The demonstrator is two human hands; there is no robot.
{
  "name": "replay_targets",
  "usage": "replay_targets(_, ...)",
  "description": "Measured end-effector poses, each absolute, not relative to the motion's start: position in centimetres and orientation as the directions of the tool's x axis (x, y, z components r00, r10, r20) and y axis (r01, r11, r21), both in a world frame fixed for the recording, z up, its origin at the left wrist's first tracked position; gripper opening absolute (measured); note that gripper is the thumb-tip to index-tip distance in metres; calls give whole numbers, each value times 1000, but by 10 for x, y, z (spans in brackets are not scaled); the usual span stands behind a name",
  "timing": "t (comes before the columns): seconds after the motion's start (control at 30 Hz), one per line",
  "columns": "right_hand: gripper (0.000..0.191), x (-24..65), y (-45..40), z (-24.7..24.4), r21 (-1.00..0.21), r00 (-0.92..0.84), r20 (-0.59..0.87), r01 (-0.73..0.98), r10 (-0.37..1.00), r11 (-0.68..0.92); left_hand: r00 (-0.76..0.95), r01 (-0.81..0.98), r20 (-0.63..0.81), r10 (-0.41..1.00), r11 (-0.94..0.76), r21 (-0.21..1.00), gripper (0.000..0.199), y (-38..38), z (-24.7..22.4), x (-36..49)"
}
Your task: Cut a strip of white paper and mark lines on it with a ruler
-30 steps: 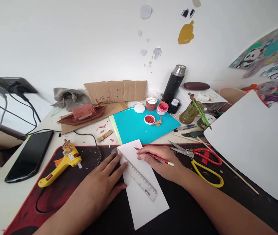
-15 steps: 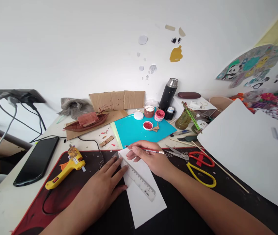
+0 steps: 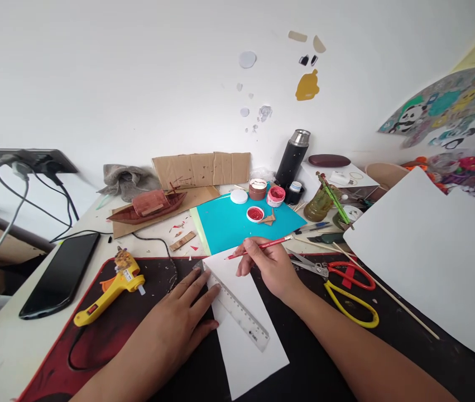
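A strip of white paper (image 3: 249, 365) lies at an angle on the dark mat. Across it rests a clear ruler (image 3: 241, 314), slanting down to the right. My left hand (image 3: 185, 310) lies flat with fingers apart, its fingertips on the ruler's upper end and the paper's left edge. Above the paper's top right edge, my right hand (image 3: 268, 268) grips a red pencil (image 3: 264, 245) between thumb and fingers. The pencil's tip points left, over the top of the paper. To the right of this hand are scissors (image 3: 331, 273) with red and yellow handles.
A yellow glue gun (image 3: 114, 290) and a black phone (image 3: 61, 273) lie at left. Behind are a brown model boat (image 3: 149, 206), a turquoise sheet (image 3: 229, 229) with paint pots, and a black flask (image 3: 292, 159). Large white paper (image 3: 425, 251) covers the right side.
My right hand has moved right, away from the ruler's upper end, and the pencil now tilts up to the right. My left hand stays on the ruler. The view has shifted slightly.
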State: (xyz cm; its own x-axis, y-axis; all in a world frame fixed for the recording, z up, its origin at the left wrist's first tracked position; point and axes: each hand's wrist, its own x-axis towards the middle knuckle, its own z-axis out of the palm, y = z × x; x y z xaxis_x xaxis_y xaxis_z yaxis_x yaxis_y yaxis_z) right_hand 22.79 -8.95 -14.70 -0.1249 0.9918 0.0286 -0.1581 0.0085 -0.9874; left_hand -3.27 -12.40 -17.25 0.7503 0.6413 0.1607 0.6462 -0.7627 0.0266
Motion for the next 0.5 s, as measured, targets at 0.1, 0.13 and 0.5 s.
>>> replay_targets(0.1,66,226,-91,-147,-982,-173,14,-187,985,-19,745,647,175,644,-761,47,54,-124,-173,-33)
replay_targets(0.13,68,226,-91,-147,-982,-186,9,-187,983,-26,747,644,177,641,-764,47,54,-124,-173,-33)
replay_targets(0.5,63,226,-89,-152,-981,-167,-18,-189,986,-50,762,620,205,614,-784,41,55,-123,-171,-33)
